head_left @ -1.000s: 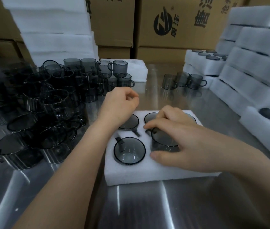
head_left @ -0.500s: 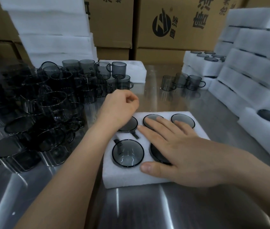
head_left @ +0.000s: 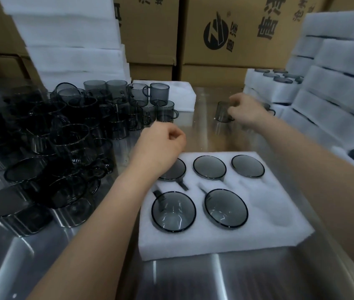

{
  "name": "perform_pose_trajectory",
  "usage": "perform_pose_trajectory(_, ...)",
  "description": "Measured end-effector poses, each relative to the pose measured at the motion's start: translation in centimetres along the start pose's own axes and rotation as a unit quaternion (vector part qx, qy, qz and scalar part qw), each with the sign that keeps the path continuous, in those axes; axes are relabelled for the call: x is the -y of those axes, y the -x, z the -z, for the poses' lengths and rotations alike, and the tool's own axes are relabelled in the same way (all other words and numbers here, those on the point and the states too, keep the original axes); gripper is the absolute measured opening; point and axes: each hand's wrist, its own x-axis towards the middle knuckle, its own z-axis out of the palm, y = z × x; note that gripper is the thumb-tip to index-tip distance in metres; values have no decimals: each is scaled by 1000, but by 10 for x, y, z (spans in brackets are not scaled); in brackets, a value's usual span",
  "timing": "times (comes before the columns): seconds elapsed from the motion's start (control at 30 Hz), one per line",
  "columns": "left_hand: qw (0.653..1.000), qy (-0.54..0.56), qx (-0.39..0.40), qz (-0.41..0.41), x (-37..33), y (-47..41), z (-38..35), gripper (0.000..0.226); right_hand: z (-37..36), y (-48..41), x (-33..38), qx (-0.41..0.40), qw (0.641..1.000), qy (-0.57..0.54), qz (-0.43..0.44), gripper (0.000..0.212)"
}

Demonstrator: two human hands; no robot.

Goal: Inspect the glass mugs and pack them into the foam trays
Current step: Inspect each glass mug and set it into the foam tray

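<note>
Out beyond the tray's [head_left: 215,241] far edge, the right hand [head_left: 245,111] had its fingers curled round a lone mug [head_left: 221,112] standing on the steel table [head_left: 193,278], though blur hid exactly where they gripped. The left hand [head_left: 161,144] sat balled in a fist over the tray's far-left corner, holding nothing I could see. Five smoky grey mugs [head_left: 226,207] filled the tray's round pockets, and the near-right pocket [head_left: 280,211] gaped, surely this one's berth. The glass looked thin, slick, rigid, and light but chippable: better taken round the body or by the loop handle, with the handle turned to its slot before pressing down. The foam was white, soft and forgiving. Left of the tray, a pile [head_left: 63,137] of dark mugs crowded in layers.
</note>
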Motion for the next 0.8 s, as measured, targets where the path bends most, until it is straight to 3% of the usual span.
perform_pose_trajectory(0.1,1000,-3,-1,2,1,0,0,19,-11,-25,-10,59,997,30,-46,69)
perform_pose_trajectory(0.17,1000,-5,-2,6,1,0,0,20,-17,-34,-13,96,993,36,-55,71)
perform_pose_trajectory(0.23,1000,-5,-3,9,1,0,-1,21,-23,-38,-15,94,993,60,-36,61)
perform_pose_trajectory(0.43,1000,-13,-4,0,1,0,-1,20,-23,-28,-18,-25,988,151,17,22)
perform_pose_trajectory(0.63,1000,-13,-3,-27,0,1,0,14,-13,9,1,-99,993,-13,69,7)
perform_pose_trajectory(0.8,992,-26,-24,-121,-3,3,1,54,4,66,34,-24,972,-202,116,13)
